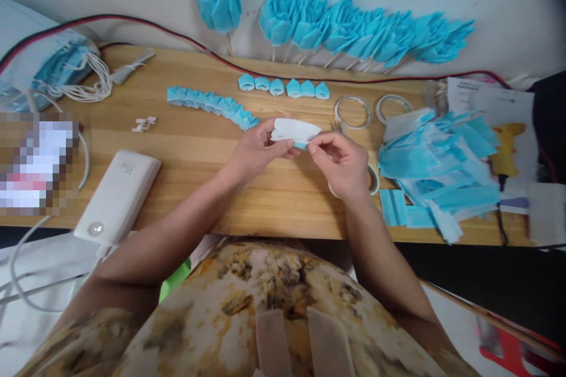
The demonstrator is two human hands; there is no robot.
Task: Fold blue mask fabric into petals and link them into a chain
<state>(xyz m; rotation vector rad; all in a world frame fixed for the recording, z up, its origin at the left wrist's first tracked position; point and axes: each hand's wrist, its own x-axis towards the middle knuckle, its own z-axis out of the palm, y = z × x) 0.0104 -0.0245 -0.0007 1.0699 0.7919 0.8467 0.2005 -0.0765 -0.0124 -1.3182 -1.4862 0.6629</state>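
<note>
Between both hands, above the wooden table, is a white-and-blue piece of mask fabric (295,130), folded along its lower edge. My left hand (260,144) pinches its left side with the thumb in front. My right hand (342,159) pinches the lower right corner between thumb and fingers. Just behind my left hand runs a row of folded blue fabric petals (212,103). Farther back sit several small rolled blue pieces (283,87). Under my right wrist lies a tape roll (375,180), partly hidden.
Blue fabric flowers on sticks (345,23) lean on the wall. Right are a pile of cut fabric (437,165), a yellow glue gun (506,150) and two tape rings (354,112). Left are a white power bank (119,194), a blurred phone (38,162) and bagged masks (57,70). A red-black cable (186,38) crosses behind.
</note>
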